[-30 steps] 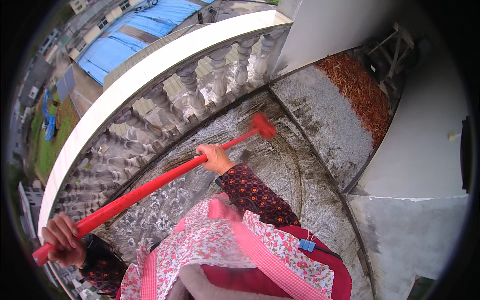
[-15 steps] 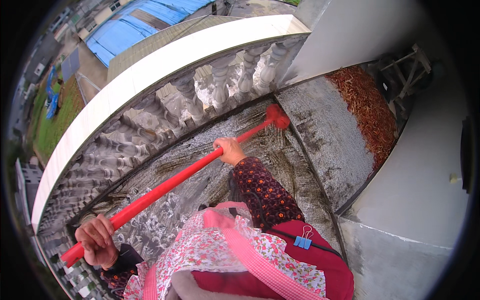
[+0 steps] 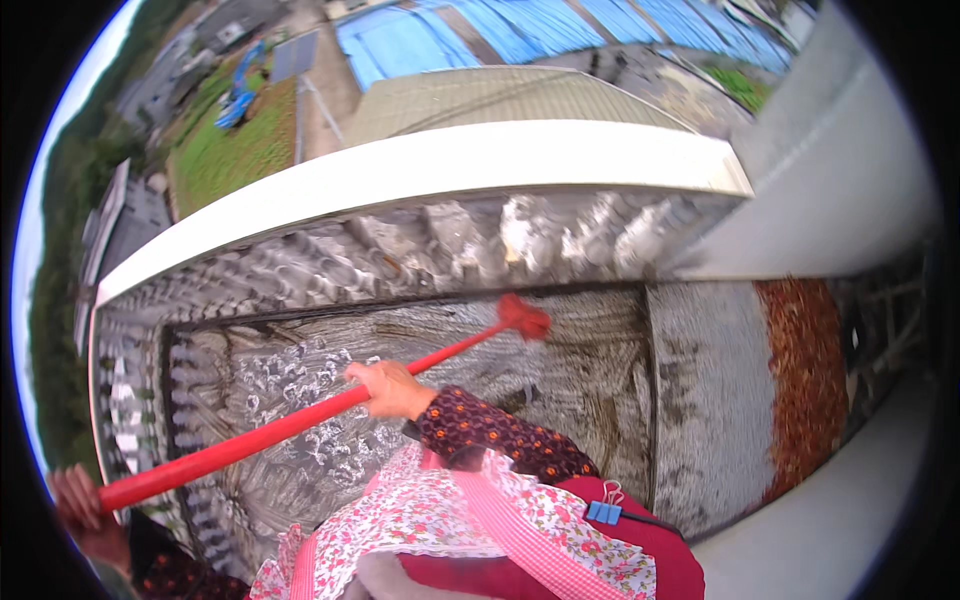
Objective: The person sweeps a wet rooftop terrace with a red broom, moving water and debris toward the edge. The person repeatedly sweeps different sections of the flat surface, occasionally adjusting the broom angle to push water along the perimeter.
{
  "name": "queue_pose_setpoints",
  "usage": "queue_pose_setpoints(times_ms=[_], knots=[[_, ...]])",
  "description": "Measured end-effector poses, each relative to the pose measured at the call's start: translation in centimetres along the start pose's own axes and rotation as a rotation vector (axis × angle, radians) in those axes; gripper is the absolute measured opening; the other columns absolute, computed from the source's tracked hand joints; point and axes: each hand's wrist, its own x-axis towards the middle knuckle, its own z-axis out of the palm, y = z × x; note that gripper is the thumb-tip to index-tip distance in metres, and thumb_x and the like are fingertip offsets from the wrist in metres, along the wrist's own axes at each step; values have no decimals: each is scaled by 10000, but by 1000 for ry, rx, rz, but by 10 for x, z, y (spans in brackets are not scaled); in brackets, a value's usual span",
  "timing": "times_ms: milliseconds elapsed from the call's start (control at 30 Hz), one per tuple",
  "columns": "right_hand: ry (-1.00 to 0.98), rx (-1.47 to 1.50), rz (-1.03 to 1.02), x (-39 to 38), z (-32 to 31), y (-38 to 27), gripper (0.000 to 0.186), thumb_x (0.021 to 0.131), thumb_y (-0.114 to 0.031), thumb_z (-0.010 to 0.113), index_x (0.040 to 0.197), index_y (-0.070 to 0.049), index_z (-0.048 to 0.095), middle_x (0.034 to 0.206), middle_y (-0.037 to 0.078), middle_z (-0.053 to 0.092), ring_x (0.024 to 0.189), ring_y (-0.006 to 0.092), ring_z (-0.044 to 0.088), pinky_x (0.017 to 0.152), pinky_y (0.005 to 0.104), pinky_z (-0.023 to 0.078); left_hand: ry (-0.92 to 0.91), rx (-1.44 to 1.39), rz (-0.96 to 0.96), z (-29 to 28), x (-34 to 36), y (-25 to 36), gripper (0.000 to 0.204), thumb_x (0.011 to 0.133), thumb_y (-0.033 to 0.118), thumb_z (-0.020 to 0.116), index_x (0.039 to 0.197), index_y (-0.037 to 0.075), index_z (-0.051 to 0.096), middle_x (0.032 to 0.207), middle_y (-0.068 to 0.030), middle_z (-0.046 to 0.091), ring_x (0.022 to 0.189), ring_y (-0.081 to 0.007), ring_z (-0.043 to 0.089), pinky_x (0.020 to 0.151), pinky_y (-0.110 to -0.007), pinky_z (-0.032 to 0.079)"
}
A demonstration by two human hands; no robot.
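Note:
A long red broom (image 3: 250, 440) slants across the view, its handle rising from lower left to upper right. My left hand (image 3: 88, 510), somewhat blurred, is wrapped around the handle's lower-left end. Farther up, my right hand (image 3: 392, 390) grips the handle in front of my body. The red broom head (image 3: 524, 317) rests on the wet, dirt-streaked floor (image 3: 590, 400) near the foot of the balustrade; blur hides its bristles. White foam patches (image 3: 300, 390) lie on the floor under and beside the handle.
A balustrade with a white top rail (image 3: 430, 165) borders the floor's far side and left end. To the right, a dark strip (image 3: 652, 400) divides off paler concrete (image 3: 710, 390) with a heap of dried red peppers (image 3: 805, 380). A grey column (image 3: 840, 170) stands at the far right.
The broom head has moved left along the floor, away from the dark strip. Both hands have shifted left with the handle, and my view has turned.

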Motion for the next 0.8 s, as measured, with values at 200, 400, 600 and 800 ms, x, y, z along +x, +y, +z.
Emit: queue_pose_setpoints(times_ms=[200,400,600,800], knots=[[-148,-71,-65,2,31,1,273,804,-192,729,1048,-138,619,797,147,697,791,397,678,685,480,518,130,-185,-130,42,-94,-107,447,990,434,561,704,130,401,608,-13,408,543,-150,452,633,-344,435],[-376,-144,6,11,85,3,285,801,-202,743,1065,-151,648,871,133,714,836,370,688,713,462,529,270,-304,-202,-21,-148,-132,460,933,398,605,628,143,373,491,-7,372,418,-158,411,513,-373,424],[-485,-196,3,27,161,-13,289,793,-131,701,1077,-169,661,886,129,719,845,369,691,725,453,535,359,-401,-248,-101,-187,-140,407,874,277,603,588,142,347,455,-18,373,398,-168,394,497,-381,406],[-492,1,-246,89,300,-62,183,777,-129,686,950,-154,633,768,127,676,762,395,661,650,510,499,420,-160,-110,-199,-208,-67,374,914,273,595,642,140,376,471,-8,374,400,-147,374,495,-327,394]])
